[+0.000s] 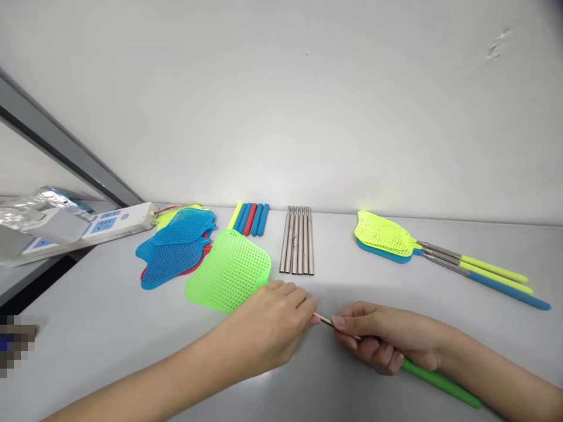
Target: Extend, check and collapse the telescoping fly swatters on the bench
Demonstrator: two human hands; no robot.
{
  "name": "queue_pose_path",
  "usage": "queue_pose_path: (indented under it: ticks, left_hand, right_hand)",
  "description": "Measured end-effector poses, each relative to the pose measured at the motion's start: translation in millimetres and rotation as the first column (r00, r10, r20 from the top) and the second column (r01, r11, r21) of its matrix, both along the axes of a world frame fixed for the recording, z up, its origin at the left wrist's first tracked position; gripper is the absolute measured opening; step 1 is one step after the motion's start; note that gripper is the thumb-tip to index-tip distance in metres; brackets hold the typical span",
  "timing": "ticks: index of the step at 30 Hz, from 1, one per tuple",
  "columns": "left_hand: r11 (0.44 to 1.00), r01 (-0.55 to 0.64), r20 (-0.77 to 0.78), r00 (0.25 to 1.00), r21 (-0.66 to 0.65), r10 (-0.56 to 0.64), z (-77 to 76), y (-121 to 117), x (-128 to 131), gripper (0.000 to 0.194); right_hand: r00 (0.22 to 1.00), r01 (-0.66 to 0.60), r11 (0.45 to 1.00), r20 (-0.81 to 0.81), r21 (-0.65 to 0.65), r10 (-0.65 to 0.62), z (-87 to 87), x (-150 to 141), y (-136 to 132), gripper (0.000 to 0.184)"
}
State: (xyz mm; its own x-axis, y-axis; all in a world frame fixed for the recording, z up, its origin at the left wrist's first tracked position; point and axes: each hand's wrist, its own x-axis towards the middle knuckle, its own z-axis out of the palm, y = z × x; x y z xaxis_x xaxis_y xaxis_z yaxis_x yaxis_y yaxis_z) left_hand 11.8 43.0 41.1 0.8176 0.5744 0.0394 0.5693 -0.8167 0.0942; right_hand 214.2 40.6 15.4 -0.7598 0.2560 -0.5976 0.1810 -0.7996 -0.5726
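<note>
A fly swatter with a bright green mesh head (233, 269) is held across the front of the table in both hands. My left hand (277, 322) is closed around the neck of the head, hiding where it meets the thin metal rod (324, 319). My right hand (373, 337) pinches that rod with thumb and fingers, a short way right of the left. From beneath the right palm the green handle (444, 384) sticks out towards the lower right. Just beyond the hands lies a row of several metal tubes (300, 243).
Left lie stacked blue mesh heads (176, 249), with red and yellow ones partly covered. Behind the green head are several coloured handle grips (250, 220). Three whole fly swatters (387, 234) lie right. A power strip (118, 220) runs along the left edge; a wall (308, 117) stands behind.
</note>
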Motion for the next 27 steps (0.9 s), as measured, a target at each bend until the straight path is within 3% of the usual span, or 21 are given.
queue_pose_path:
  ticks: [7, 11, 18, 27]
  left_hand:
    - [0.997, 0.040, 0.047, 0.998, 0.073, -0.044, -11.3, -11.9, 9.9, 0.017]
    - [0.999, 0.026, 0.065, 0.998, 0.023, -0.027, -14.6, -12.3, 11.2, 0.012]
    - [0.987, -0.010, 0.019, 1.000, -0.163, 0.013, -10.1, -5.2, 8.9, 0.013]
    - [0.991, -0.024, 0.005, 1.000, -0.131, 0.025, -2.9, 2.1, 2.8, 0.015]
  right_hand:
    - [1.000, -0.016, 1.000, -0.024, 0.003, 0.016, -1.1, -0.8, -0.8, 0.028]
    - [1.000, -0.011, 1.000, -0.028, 0.018, 0.012, -1.2, -1.3, -1.8, 0.028]
    - [1.000, -0.004, 0.996, -0.014, 0.084, 0.005, 2.0, -3.8, -1.8, 0.030]
    - [0.999, 0.022, 0.996, -0.035, 0.088, -0.019, 1.4, -4.3, -1.9, 0.030]
